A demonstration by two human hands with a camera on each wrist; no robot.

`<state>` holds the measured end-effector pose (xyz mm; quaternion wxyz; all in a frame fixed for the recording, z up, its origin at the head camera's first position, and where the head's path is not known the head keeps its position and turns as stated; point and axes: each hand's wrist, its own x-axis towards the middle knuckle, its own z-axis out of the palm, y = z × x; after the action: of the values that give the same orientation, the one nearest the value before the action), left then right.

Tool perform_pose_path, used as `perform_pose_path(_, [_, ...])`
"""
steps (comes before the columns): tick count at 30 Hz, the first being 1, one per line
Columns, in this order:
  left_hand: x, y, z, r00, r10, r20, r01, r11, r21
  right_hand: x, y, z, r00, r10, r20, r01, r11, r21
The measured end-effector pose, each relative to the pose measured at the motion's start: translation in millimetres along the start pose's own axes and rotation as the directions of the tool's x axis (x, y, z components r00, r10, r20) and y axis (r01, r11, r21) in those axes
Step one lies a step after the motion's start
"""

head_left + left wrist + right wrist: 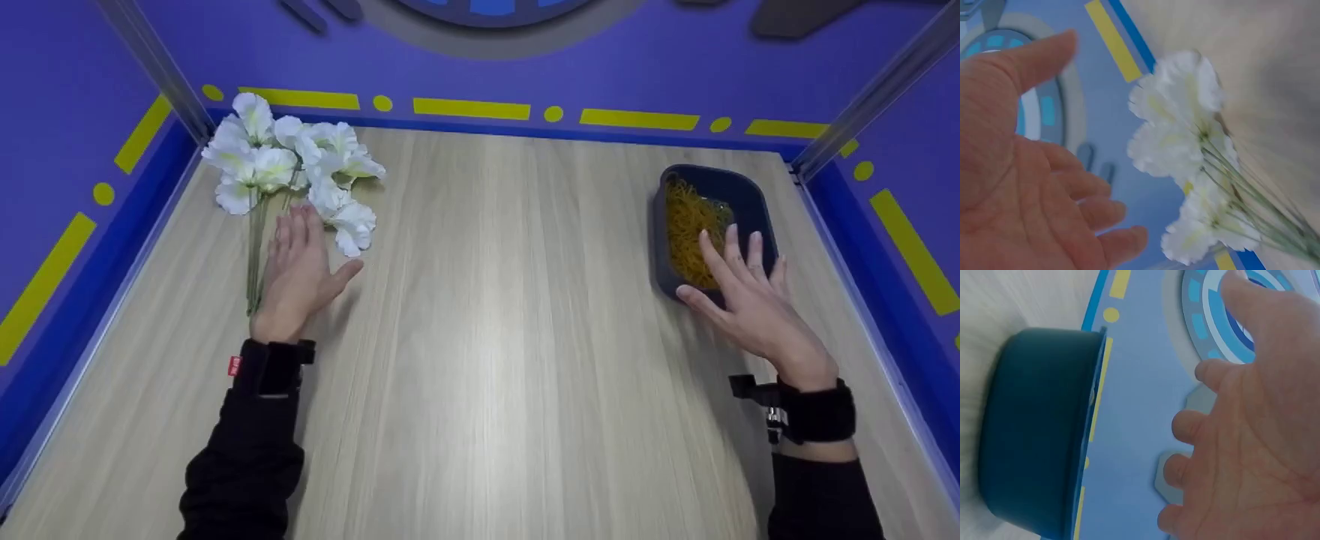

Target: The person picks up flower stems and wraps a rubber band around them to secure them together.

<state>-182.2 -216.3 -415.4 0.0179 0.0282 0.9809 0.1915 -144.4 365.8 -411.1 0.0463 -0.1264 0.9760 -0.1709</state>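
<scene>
- My right hand [750,307] hovers at the near rim of the dark blue tub [750,196], grip released, fingers spread, holding nothing.
- My left hand [296,274] lies flat over the green stems [256,247], grip released too.
- The tub holds yellow rubber bands [688,225] on the bench's [495,300] right.
- The white flowers [289,161] lie at the far-left corner, heads toward the wall.
</scene>
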Motion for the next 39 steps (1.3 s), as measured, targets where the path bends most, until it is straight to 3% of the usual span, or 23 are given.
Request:
perform_pose_path(6, [18.8, -36.0, -16.2, 0.974, -0.174, 0.143, 0.178, 0.984, -0.019, 3.1, -10.5, 5.7, 0.999, -0.018, 0.038, 0.019, 1.0, -0.012])
perform_pose_path(14, [46.4, -67.1, -13.5, 0.92, -0.284, 0.269, 0.312, 0.948, -0.067, 14.9, -28.1, 17.1, 0.994, -0.089, 0.062, 0.091, 0.996, -0.022])
perform_pose_path(17, [57.4, -72.8, -10.2, 0.909, -0.328, 0.256, 0.361, 0.928, -0.092, 20.7, -35.3, 26.2, 0.989, -0.124, 0.081, 0.127, 0.992, -0.027])
perform_pose_path(24, [78.4, -77.7, -6.5, 0.902, -0.412, 0.132, 0.423, 0.903, -0.071, 35.4, -46.1, 49.0, 0.978, -0.16, 0.136, 0.166, 0.986, -0.03])
perform_pose_path(28, [84.8, -77.3, -4.5, 0.889, -0.442, 0.115, 0.452, 0.889, -0.076, 40.5, -47.6, 55.9, 0.976, -0.167, 0.141, 0.177, 0.982, -0.062])
perform_pose_path(33, [91.1, -74.1, 0.1, 0.863, -0.493, 0.11, 0.504, 0.855, -0.121, 42.6, -51.5, 61.2, 0.973, -0.178, 0.147, 0.189, 0.98, -0.065])
perform_pose_path(39, [96.7, -71.4, 6.3, 0.83, -0.556, 0.051, 0.552, 0.806, -0.214, 40.9, -58.7, 70.9, 0.965, -0.206, 0.165, 0.212, 0.977, -0.023])
